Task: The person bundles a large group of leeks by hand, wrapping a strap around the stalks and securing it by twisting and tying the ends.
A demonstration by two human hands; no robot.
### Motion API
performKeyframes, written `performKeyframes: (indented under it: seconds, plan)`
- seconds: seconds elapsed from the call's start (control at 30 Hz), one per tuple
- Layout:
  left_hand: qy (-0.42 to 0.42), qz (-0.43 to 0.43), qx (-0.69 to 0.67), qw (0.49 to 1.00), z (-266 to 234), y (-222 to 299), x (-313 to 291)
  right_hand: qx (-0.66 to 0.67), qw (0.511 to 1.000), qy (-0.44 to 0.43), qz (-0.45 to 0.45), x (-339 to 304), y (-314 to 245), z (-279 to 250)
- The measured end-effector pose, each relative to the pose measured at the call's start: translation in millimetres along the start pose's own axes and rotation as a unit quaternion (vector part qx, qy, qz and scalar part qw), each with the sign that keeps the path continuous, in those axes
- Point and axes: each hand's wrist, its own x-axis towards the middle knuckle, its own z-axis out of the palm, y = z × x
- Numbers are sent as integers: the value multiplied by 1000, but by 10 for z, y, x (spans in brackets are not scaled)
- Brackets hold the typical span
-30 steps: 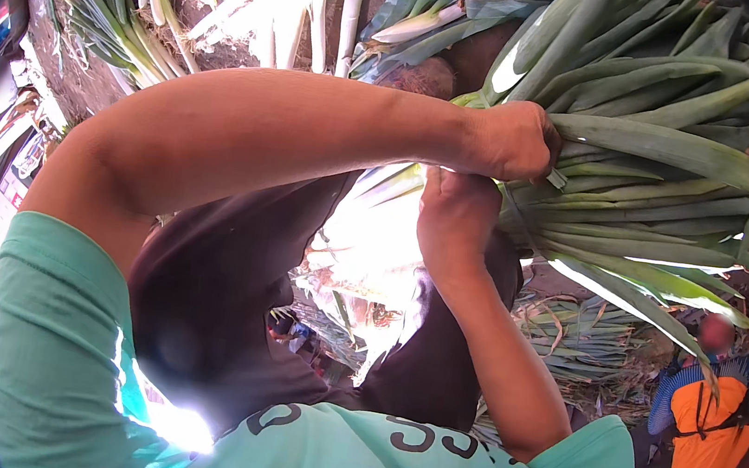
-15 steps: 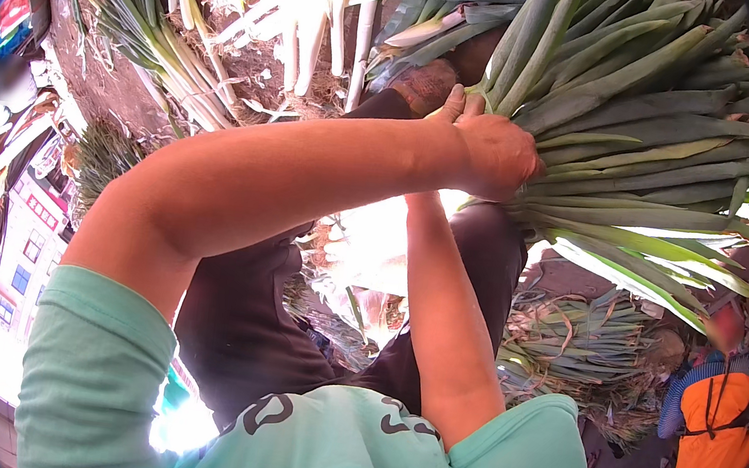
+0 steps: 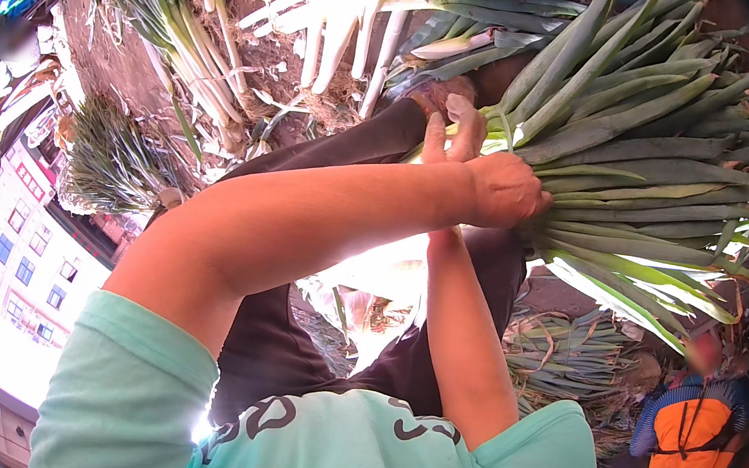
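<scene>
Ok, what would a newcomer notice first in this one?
The big fan of green leek leaves at upper right, gripped at its base by the left hand, with the right hand just behind it. Next, white leek stalks lying on the dirt at top.
</scene>
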Motion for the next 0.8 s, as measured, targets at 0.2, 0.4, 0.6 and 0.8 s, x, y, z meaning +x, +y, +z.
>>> performKeyframes:
  seconds: [0.2, 0.4, 0.6, 0.8]
  plan:
    - [73, 101, 22, 992, 181, -166, -6, -147, 892, -426, -20, -596, -280, -728]
    - [137, 90, -265, 950, 561, -393, 139, -169, 932, -316, -54, 703, -771, -1231]
    - [167, 104, -308, 931, 570, -383, 192, -475, 705, -490, -193, 945, -520, -491]
    - [211, 144, -284, 924, 740, -411, 265, -443, 700, -536, -164, 968, -168, -378]
